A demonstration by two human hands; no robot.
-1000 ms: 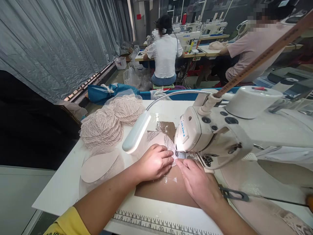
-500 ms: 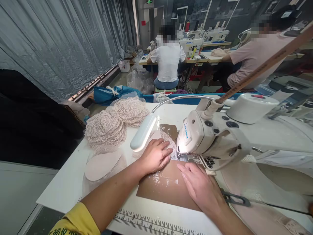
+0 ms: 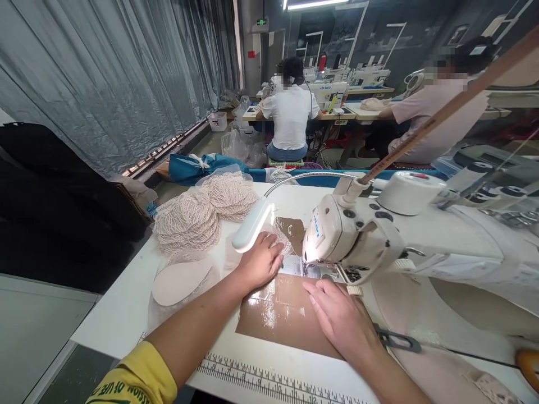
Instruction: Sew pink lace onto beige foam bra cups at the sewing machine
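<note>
Beige lace piece (image 3: 283, 238) lies partly under the fingers of my left hand (image 3: 260, 262), to the left of the needle area. Those fingers are bent and pressed onto it, hiding much of it. My right hand (image 3: 337, 311) rests over the brown board (image 3: 278, 317) in front of the sewing machine (image 3: 332, 230). Its fingers are drawn together, and anything between the fingertips is too small to make out. Between the hands and the needle, the metal needle plate (image 3: 292, 265) is exposed.
Stacks of lace pieces (image 3: 187, 219) and a smooth oval pad (image 3: 181, 282) lie on the left of the table. A white lamp (image 3: 252, 224) hangs close above my left hand. A printed ruler (image 3: 269, 384) runs along the front edge. Two people sit at machines beyond.
My left hand has slid the lace piece leftward, away from the needle, uncovering the metal plate. My right hand has stayed nearly in place. The head view has tilted up slightly.
</note>
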